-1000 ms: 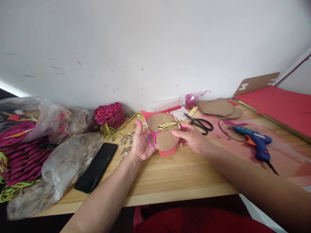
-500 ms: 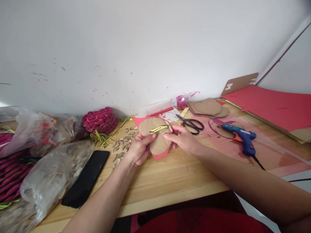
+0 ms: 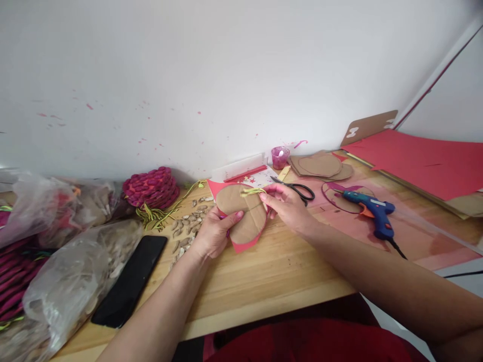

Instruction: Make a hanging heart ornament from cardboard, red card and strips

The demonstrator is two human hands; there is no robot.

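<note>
Card (image 3: 247, 226) held in both hands above the table (image 3: 294, 271), w/ red paper (image 3: 240, 247) behind it, poking out at 11 & 6 o'clock. Yarn (image 3: 252, 191) crosses the card's top edge at its 1 o'clock.

L hand (image 3: 215, 234), at 8 o'clock: thumb pressed flat nr card's middle; other fingers mostly hidden behind, so card's clamped thumb vs. fingers. R hand (image 3: 289, 208), at approx 2-3 o'clock: thumb & index together, pinching yarn's R end, AFAICT; can't tell if the rest touch the card.

Just changed: ½ s ago yarn lay lower & longer across the face; now it's up at the rim, short end showing. L hand, palm open 1 s ago, has closed on the card. Means: yarn's prob. loose from the face, R hand controls it & L does the steadying.

Further out: scissors (image 3: 303, 192) nr R hand, approx 2-3; cup (image 3: 279, 159) at 1-2; glue gun (image 3: 379, 213) at 3, well apart. Brown bits (image 3: 193, 219) at 9, nr L hand; phone (image 3: 130, 281) at 8, bag (image 3: 71, 281) just beyond.
</note>
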